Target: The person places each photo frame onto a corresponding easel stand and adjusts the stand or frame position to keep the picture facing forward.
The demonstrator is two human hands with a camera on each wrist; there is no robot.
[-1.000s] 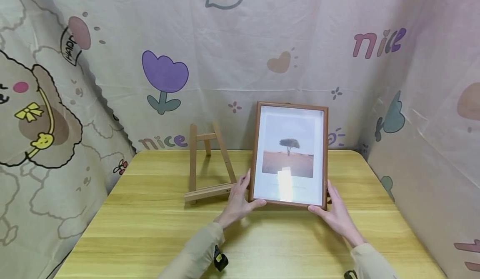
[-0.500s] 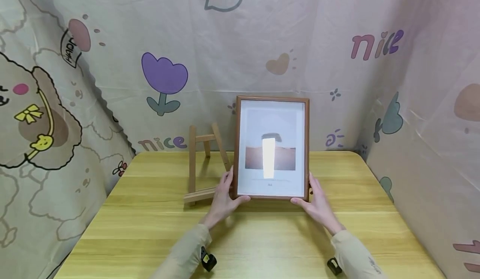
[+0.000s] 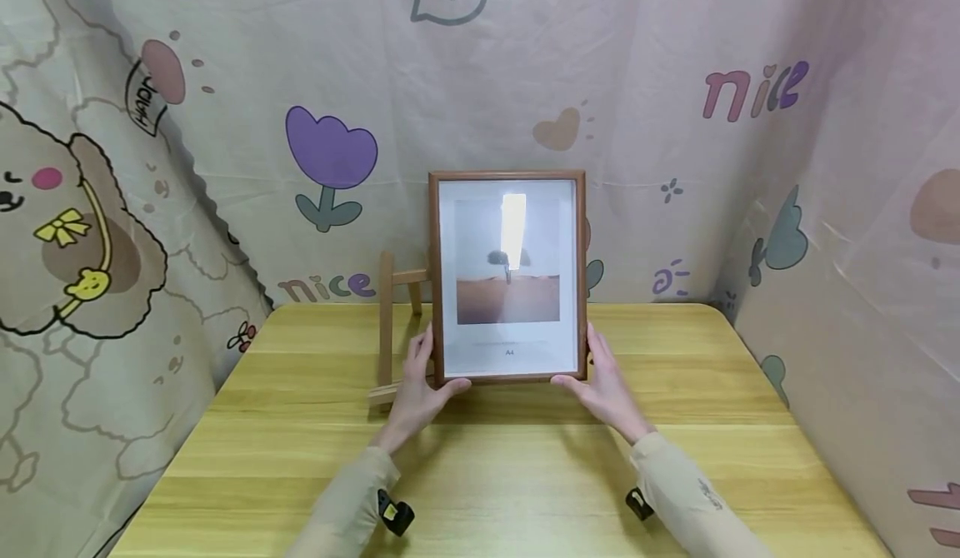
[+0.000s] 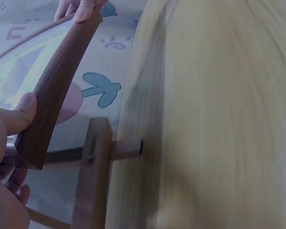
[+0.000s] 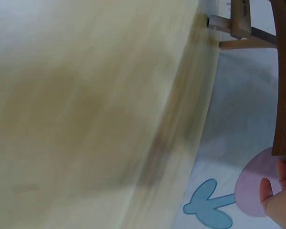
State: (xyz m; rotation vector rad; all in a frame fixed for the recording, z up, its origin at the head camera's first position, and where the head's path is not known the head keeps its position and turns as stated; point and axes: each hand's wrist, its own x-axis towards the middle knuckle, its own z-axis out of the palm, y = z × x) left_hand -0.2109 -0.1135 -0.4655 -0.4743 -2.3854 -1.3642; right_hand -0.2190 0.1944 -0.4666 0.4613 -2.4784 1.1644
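Observation:
Both hands hold a brown wooden picture frame (image 3: 510,300) upright over the table, its glazed front with a lone tree print facing me. My left hand (image 3: 414,391) grips the lower left corner, thumb on the front of the bottom edge and fingers behind. At the lower right corner, my right hand (image 3: 611,391) holds it the same way. Behind the frame's left side stands a small wooden easel (image 3: 386,325), its right leg and most of its ledge hidden. In the left wrist view, the easel's ledge (image 4: 90,176) lies below the frame's bottom rail (image 4: 62,86).
The wood-grain table (image 3: 510,483) has rounded back corners. A printed cloth (image 3: 637,58) hangs close behind it and along both sides. A black wrist strap piece (image 3: 395,512) hangs by the left sleeve, another (image 3: 639,504) by the right.
The hands have carried the picture frame left and slightly up, from right of the easel to partly in front of it. Its slight tilt has straightened. The easel stays put.

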